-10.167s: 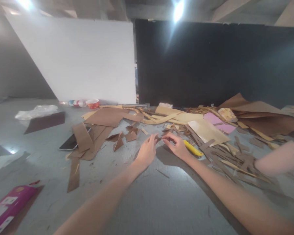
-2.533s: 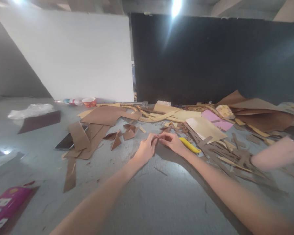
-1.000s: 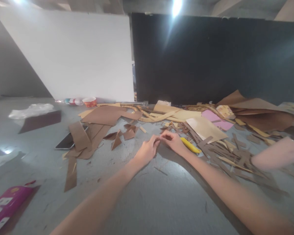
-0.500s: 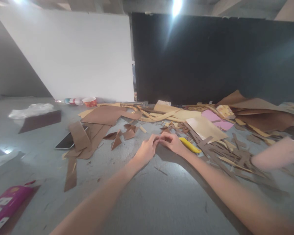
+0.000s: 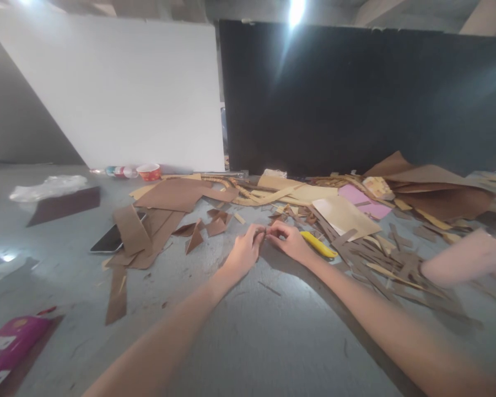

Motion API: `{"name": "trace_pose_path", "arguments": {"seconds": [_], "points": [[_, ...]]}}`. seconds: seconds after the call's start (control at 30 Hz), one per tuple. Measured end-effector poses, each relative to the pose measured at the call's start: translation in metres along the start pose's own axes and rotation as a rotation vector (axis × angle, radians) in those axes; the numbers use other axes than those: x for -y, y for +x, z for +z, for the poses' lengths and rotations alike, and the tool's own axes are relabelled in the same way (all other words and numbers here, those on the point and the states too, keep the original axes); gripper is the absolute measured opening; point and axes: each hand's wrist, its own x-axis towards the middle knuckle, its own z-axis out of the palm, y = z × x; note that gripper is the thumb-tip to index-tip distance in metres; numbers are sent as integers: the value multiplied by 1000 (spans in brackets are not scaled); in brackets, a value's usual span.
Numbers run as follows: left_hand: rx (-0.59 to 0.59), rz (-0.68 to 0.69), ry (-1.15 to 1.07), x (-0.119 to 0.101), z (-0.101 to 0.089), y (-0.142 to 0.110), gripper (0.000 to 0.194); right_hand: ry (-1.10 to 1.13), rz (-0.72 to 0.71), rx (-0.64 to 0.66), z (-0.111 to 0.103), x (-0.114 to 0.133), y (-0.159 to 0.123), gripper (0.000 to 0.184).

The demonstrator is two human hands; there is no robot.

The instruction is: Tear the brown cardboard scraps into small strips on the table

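My left hand (image 5: 246, 243) and my right hand (image 5: 287, 241) meet at the fingertips over the middle of the table. Both have thumb and fingers pinched together. Something small and dark, perhaps a brown scrap, shows between them, too little of it to name. Just right of my right hand lies a long yellow object (image 5: 319, 244), its kind unclear. Folded brown pieces (image 5: 194, 238) stand left of my left hand. Beyond my fingers is a pile of small brown and tan scraps (image 5: 300, 214).
Brown strips (image 5: 397, 264) lie heaped on the right, where another person's forearm (image 5: 458, 258) reaches in. A phone (image 5: 106, 240) sits partly under brown sheets (image 5: 165, 231) on the left. A magenta pouch (image 5: 14, 344) is at near left, a paper cup (image 5: 149, 172) at the back.
The whole view has shifted slightly. My hands stay together at the fingertips, with the fingers shifted a little and a dark bit now showing between them.
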Motion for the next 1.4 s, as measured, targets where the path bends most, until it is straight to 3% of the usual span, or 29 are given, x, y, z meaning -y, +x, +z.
{"name": "trace_pose_path", "arguments": {"seconds": [0.27,0.5,0.63,0.8,1.03,1.23,1.4], "points": [[26,-5,-27,-4,-2,0,32,38,52,70,-1,1,0,33],[37,-89,-118,-7,-4,2,43,46,55,-53,-3,1,0,35],[89,-108,-181,-3,-3,6,38,51,54,-62,-3,2,0,34],[39,-80,-210,0,-2,8,32,47,45,-42,-2,1,1,33],[-74,-76,-205,0,-3,5,64,70,57,-17,-4,2,-1,37],[-131,-33,-143,-2,-7,7,51,56,53,7,-5,3,-2,36],[-101,4,-116,0,-5,8,40,56,55,-17,-5,2,-2,38]]}}
